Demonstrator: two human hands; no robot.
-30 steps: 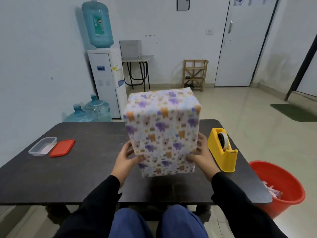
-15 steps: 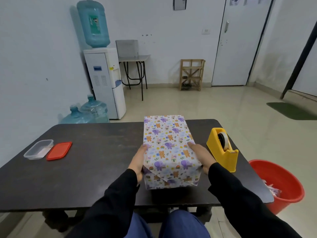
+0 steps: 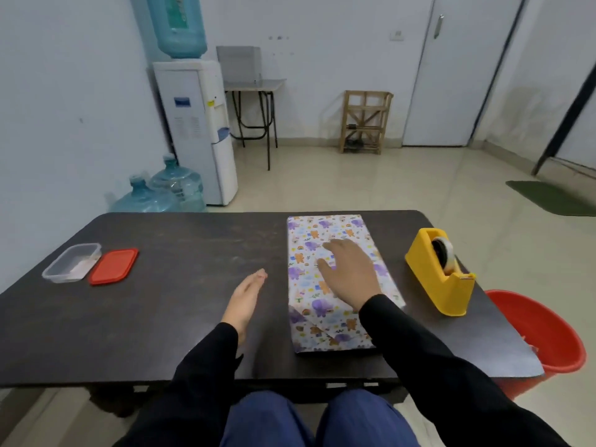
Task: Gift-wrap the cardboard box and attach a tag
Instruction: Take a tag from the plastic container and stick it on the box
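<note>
Ok, from my end: table [image 3: 161, 317] first. The box [image 3: 322, 330] lies flat on its right half, fully covered in the animal-print paper, near end folded to a point. I'd call wrapping done. I can't see a tag anywhere in view, so that step is left.

Right hand [image 3: 350, 272] is flat on the box top, fingers spread, gripping nothing. Left hand [image 3: 243, 300] is just left of the box, fingers straight, empty (touching the table or not, can't tell).

Room: water dispenser [image 3: 200, 130] against the wall, red bucket [image 3: 541, 337] on the floor by the table's right end. On the table: yellow tape dispenser [image 3: 442, 279] right of the box, clear container [image 3: 72, 262] far left, its red lid [image 3: 113, 266] beside it.
</note>
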